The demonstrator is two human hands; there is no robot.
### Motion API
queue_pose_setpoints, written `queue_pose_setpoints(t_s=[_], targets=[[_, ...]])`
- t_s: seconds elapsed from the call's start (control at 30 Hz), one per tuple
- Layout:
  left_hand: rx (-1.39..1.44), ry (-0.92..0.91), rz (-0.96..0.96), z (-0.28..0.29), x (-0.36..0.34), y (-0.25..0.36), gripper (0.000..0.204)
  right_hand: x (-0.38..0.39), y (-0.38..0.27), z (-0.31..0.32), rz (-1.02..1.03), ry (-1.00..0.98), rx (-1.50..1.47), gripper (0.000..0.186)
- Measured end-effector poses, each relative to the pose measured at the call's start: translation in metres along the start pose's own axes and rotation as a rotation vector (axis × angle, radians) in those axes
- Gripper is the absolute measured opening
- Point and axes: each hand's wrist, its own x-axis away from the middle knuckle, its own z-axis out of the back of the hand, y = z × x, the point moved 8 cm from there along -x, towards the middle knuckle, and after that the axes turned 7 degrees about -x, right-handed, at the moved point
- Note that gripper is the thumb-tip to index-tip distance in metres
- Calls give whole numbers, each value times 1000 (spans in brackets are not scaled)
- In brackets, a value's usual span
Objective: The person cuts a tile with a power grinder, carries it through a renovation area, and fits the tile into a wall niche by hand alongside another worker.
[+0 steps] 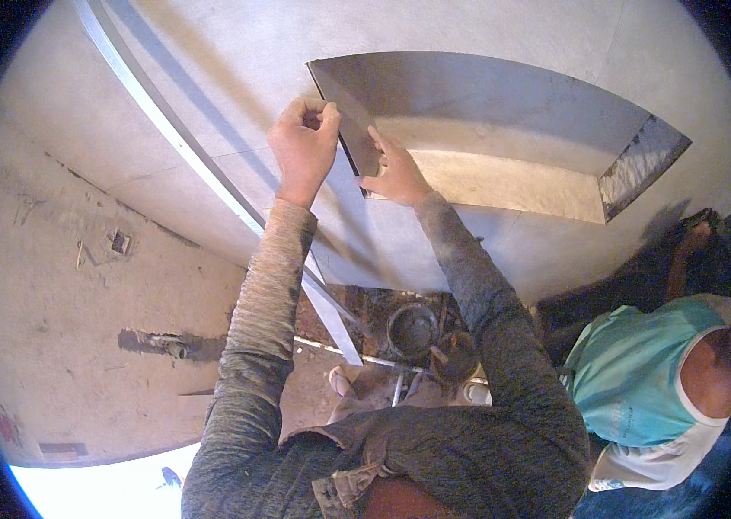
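A long recessed niche (pixel 504 173) is set in the pale tiled wall (pixel 504 26), with grey and cream panels lining it. My left hand (pixel 305 143) is at the niche's left edge, fingers curled into a pinch beside a thin dark strip (pixel 353 163) along that edge. What the pinch holds, if anything, is too small to make out. Just inside the same edge, my right hand (pixel 396 173) has its thumb and fingers apart and touches the grey side panel (pixel 357 130). The niche's far right end (pixel 642 169) shows rough, mottled backing.
A long pale metal straightedge (pixel 171 130) slants past my left forearm. Below me are a round dark bucket (pixel 413 331) and a white bar (pixel 331 320). Close on my right, another person in a teal and white shirt (pixel 642 363) has an arm raised towards the wall.
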Motion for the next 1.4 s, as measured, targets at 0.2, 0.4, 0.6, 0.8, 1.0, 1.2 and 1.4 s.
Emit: queue_pose_setpoints(t_s=[0.2,0.4,0.6,0.8,1.0,1.2,1.4], targets=[[76,-33,-15,3,2,10,12,5,-3,4,-101,15,-131,105],[123,-48,47,0,-2,-1,12,1,-7,3,21,53,-28,101],[11,-77,5,5,-6,9,14,2,-5,-1,-108,-44,-91,104],[-23,-40,10,3,-3,1,17,4,-5,0,-146,-68,-53,99],[-67,-16,-30,1,-3,-2,19,24,25,-3,-85,-23,-147,100],[-266,-2,-83,0,-11,-19,32,21,18,-10,-133,-76,69,98],[283,-118,24,-15,-6,-31,26,11,2,-6,67,-108,42,99]])
